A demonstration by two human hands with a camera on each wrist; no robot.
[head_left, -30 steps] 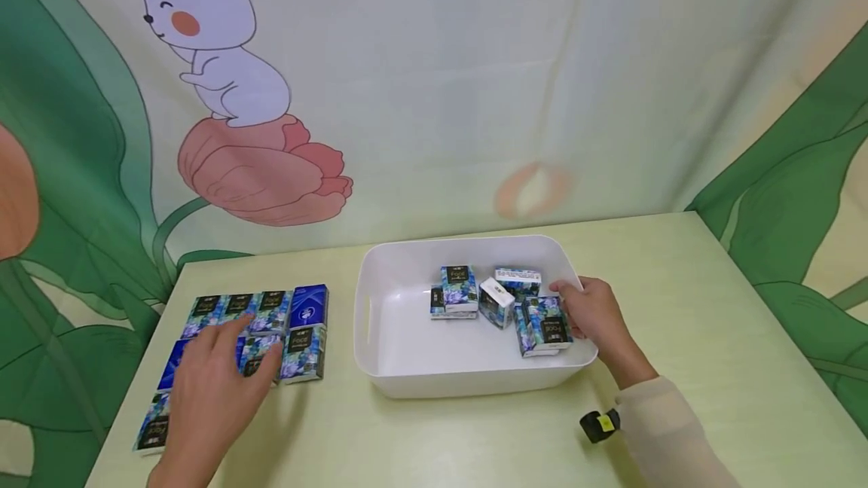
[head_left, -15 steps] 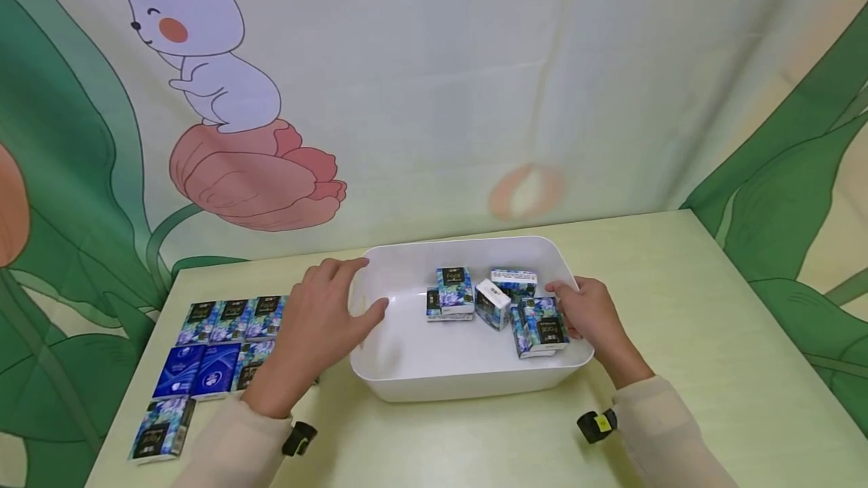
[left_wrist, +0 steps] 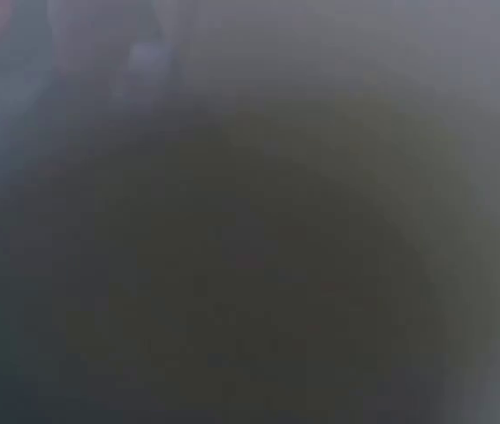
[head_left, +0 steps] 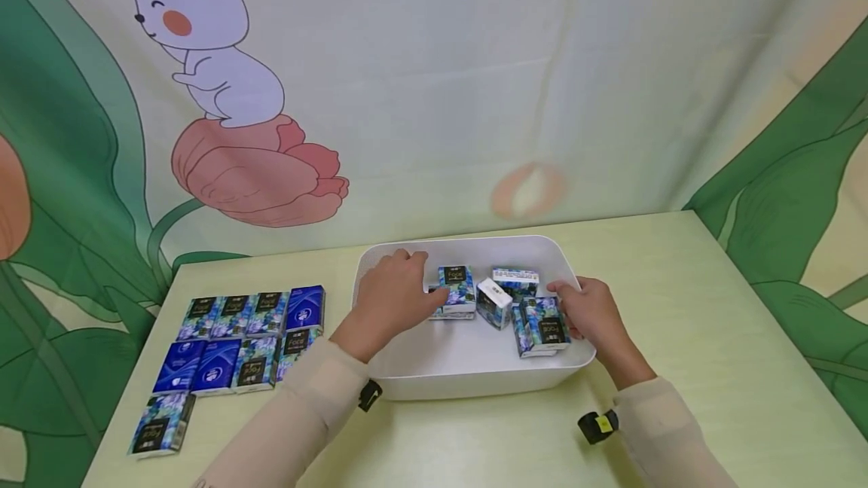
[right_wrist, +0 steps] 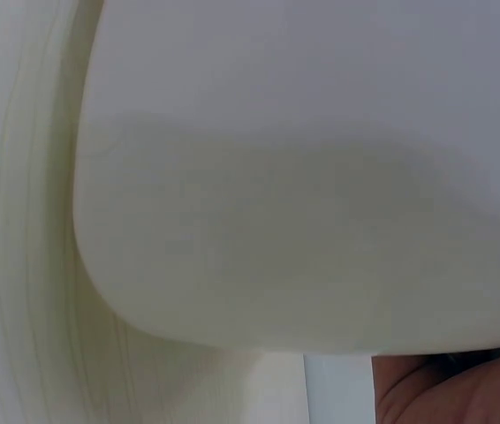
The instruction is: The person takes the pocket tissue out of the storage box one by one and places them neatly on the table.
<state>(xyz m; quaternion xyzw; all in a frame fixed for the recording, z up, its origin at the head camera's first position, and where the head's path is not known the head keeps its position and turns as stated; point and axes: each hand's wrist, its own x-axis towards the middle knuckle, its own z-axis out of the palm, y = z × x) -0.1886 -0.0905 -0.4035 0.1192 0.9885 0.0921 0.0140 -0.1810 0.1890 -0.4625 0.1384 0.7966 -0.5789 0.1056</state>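
In the head view a white plastic bin (head_left: 475, 385) stands on the table with several floral pocket tissue packs inside. My right hand (head_left: 593, 316) grips the bin's right end, thumb over the rim. The right wrist view shows the bin's outer wall (right_wrist: 303, 238) and part of that hand (right_wrist: 462, 393). My left hand (head_left: 395, 294) is over the bin's left part, fingers forward and apart, thumb tip right at a tissue pack (head_left: 457, 286) that lies on another. To the right are a pack on its side (head_left: 494, 303) and two stacked packs (head_left: 546, 324).
Left of the bin, tissue packs lie in rows on the table (head_left: 712, 307): floral ones (head_left: 255, 364) and blue ones (head_left: 217, 367), with a single floral pack (head_left: 160, 425) nearest me. A printed curtain (head_left: 434, 96) hangs behind. The left wrist view is dark and blurred.
My left hand has moved right from above the rows of packs, past the bin's left rim, to over the packs inside. My right hand has stayed on the bin.
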